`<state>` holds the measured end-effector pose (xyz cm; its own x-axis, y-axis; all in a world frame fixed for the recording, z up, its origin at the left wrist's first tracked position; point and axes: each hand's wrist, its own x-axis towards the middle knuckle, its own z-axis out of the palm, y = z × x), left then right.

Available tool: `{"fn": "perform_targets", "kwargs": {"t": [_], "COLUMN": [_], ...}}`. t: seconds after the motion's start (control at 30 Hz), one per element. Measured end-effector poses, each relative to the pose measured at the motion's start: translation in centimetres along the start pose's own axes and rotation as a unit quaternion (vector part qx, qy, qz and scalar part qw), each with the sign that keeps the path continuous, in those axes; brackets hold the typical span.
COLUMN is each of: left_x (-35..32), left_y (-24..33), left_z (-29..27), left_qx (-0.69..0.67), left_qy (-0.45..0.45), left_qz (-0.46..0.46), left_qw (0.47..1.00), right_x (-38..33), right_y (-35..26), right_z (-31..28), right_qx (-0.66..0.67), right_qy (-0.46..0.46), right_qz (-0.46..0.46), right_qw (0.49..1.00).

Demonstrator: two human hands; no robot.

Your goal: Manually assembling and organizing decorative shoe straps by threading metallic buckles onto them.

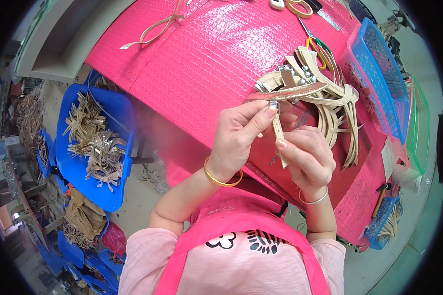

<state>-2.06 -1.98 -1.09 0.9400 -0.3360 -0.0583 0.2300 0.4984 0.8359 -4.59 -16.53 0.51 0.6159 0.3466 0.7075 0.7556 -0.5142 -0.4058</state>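
Between my two hands is a narrow beige strap [278,129] with a small silver buckle [274,104] at its upper end. My left hand [241,130] pinches it beside the buckle, thumb on top. Fingers of my right hand [309,156] are closed on the strap's lower part. A brown-faced strap [300,92] runs just above the fingertips; whether it joins the held one I cannot tell. Right behind my hands lies a heap of beige straps [347,98], several with silver buckles. A dark red mat [352,169] lies under my right hand.
A pink textured cover [197,54] spreads over the table, with a loose strap [155,29] at the far left. Scissors [320,49] lie beyond the heap. Blue baskets [379,73] stand at the right edge. Left of the table is a blue bin [118,194] of strap bundles.
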Motion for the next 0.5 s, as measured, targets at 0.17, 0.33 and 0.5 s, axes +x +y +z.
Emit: {"fn": "perform_targets", "kwargs": {"t": [0.17, 0.33, 0.5], "left_x": [-1.1, -0.8, -0.8], "left_y": [0.7, 0.6, 1.0], "left_z": [0.3, -0.9, -1.0], "left_qx": [0.2, 0.234, 0.187], "left_qy": [-0.037, 0.044, 0.083], "left_qz": [0.097, 0.081, 0.127], "left_qw": [0.974, 0.968, 0.97], "right_x": [2.8, 1.6, 1.2], "right_y": [-0.2, -0.4, -1.2], "right_z": [0.7, 1.7, 2.8], "right_qx": [0.051, 0.272, 0.49], "right_qy": [0.092, 0.113, 0.146], "right_qz": [0.337, 0.365, 0.45], "right_qw": [0.935, 0.883, 0.732]}}
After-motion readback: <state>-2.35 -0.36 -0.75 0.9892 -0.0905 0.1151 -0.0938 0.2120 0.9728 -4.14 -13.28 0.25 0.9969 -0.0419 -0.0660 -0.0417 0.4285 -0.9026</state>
